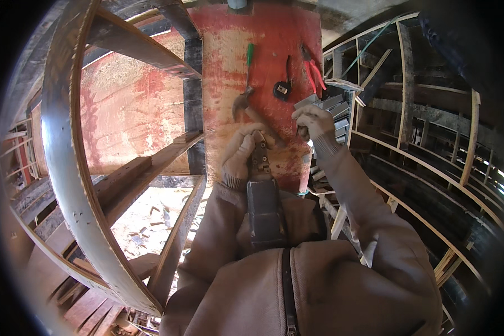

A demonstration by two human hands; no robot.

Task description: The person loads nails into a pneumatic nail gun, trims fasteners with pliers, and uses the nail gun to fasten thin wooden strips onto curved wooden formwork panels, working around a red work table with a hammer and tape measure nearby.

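Both my hands wear light work gloves over a worn red board (224,78). My left hand (239,152) grips a dark power tool (263,207) whose body runs back toward my chest. My right hand (315,124) is closed around a small dark item at the board's right edge, next to a stack of grey metal pieces (333,107). A hammer with a green handle (245,84) lies on the board just beyond my left hand.
A black tape measure (283,88) and red-handled pliers (313,70) lie on the board farther out. A curved metal-edged wooden rib (61,162) arcs on the left. Wooden frames and slats (409,134) fill the right. Rubble lies far below (151,218).
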